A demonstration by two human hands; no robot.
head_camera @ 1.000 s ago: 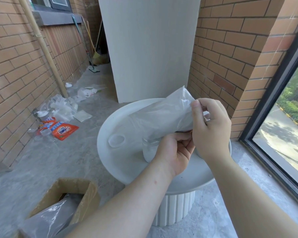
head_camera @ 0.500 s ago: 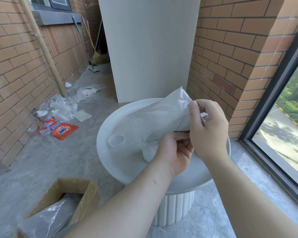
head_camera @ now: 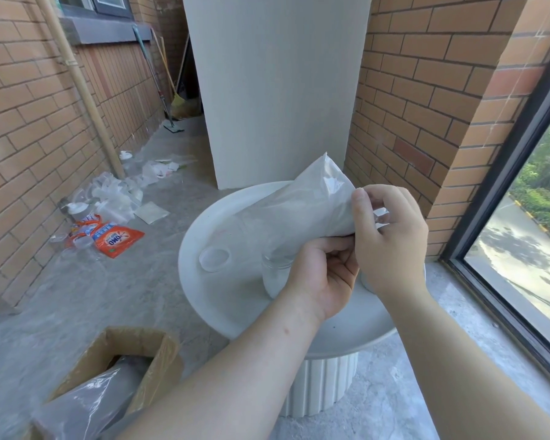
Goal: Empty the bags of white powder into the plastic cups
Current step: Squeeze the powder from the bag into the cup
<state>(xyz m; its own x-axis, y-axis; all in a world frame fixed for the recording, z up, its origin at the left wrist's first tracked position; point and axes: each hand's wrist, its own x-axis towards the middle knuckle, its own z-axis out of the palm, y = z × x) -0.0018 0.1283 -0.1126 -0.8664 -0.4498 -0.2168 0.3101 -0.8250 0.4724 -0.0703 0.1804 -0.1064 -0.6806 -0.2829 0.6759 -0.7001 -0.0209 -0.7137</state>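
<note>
Head view, left hand (head_camera: 318,274) and right hand (head_camera: 391,236) fingers clamped on bag (head_camera: 299,211), cup (head_camera: 275,276) partly hidden.

round white table (head_camera: 346,338) centre | cardboard box (head_camera: 167,360) lower left | orange packet (head_camera: 118,241) beside brick wall (head_camera: 29,122)

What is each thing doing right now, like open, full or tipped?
bag, tilted, lower end at the cup.
cup, upright, white powder inside.
left hand, grips the bag's lower end.
right hand, pinches the bag higher up.
cardboard box, open, on the floor.
</note>
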